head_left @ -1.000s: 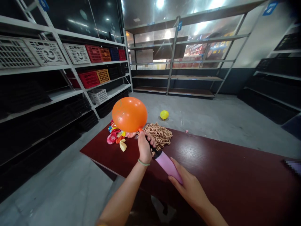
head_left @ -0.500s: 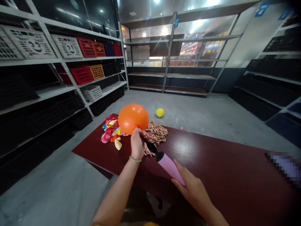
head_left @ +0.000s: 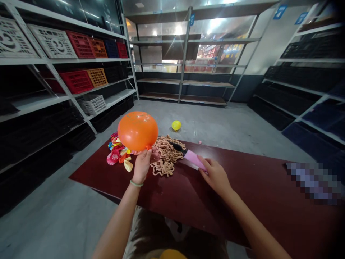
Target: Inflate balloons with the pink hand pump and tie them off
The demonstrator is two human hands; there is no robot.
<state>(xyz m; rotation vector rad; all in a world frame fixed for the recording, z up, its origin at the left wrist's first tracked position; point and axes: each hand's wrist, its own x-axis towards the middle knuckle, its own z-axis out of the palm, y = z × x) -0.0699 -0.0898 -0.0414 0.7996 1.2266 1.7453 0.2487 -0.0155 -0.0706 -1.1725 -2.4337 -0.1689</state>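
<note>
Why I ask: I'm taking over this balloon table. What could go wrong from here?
The left hand alone pinches the neck of the orange balloon; if its grip slips, the balloon could deflate and fly off. The pink hand pump, at the right hand, has its black nozzle by the heap of tan long balloons, so moving it might snag or scatter them.

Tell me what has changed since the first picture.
The orange balloon has come off the pump, its neck pinched in the left hand. The pump has tipped down onto the table, under the right hand. The loose balloons stayed put.
</note>
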